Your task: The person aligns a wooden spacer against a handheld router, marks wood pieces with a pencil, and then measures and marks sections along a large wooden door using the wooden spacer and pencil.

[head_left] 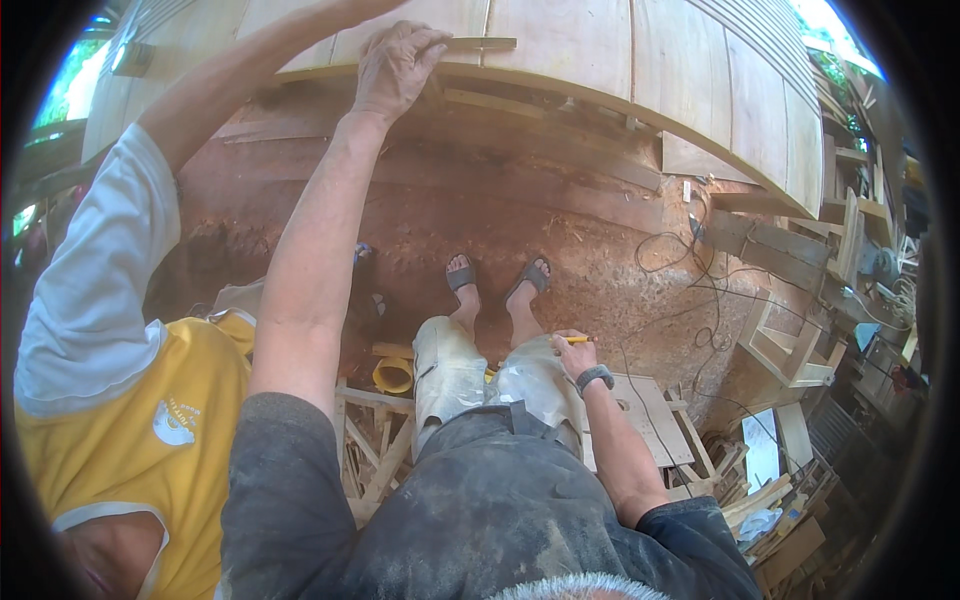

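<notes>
My left hand (pixel 398 66) is raised high with the arm stretched out. Its fingers pinch the end of a thin wooden strip (pixel 484 44) that lies against the lower edge of a large curved plank structure (pixel 620 50). My right hand (pixel 572 353) rests low by my right thigh and holds a yellow pencil (pixel 579 340) pointing right; a dark watch sits on that wrist. My sandalled feet (pixel 497 276) stand on red earth below.
A co-worker in a yellow and white shirt (pixel 130 420) stands close on my left, one arm (pixel 215 90) reaching up to the same planks. A yellow ring (pixel 393 375) lies near wooden frames. Black cables (pixel 700 300) trail over the ground. Scrap timber (pixel 790 350) piles up at right.
</notes>
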Demonstrator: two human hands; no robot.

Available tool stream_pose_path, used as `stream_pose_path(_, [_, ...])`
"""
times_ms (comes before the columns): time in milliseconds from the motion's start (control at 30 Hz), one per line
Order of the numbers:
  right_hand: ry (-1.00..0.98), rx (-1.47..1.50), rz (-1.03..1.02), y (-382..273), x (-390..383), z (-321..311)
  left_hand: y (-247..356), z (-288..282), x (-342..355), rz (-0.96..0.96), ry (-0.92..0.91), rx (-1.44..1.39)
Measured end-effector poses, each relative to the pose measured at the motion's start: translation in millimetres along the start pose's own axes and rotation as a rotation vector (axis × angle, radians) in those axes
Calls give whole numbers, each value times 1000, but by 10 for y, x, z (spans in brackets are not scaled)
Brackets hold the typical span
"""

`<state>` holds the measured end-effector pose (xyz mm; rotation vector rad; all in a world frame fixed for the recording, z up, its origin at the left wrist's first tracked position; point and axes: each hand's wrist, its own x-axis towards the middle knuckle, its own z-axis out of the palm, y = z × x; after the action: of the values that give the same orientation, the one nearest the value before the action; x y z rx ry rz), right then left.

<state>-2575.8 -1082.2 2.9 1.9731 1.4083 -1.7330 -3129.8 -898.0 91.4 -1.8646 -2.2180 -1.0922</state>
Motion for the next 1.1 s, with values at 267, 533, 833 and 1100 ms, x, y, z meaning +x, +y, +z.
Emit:
stream_pose_path(267, [38, 58, -3, 148, -125, -77, 112, -40, 52, -63, -70, 46])
stream_pose_path(533, [124, 91, 3, 561, -470, -298, 460, -80, 237, -84, -125, 241])
stream_pose_path(833, [172, 277, 108, 973, -558, -489, 507, 67, 264, -145, -151, 235])
stream_pose_path(1100, [155, 194, 134, 1444, -521, -851, 659, 109, 320, -177, -190, 296])
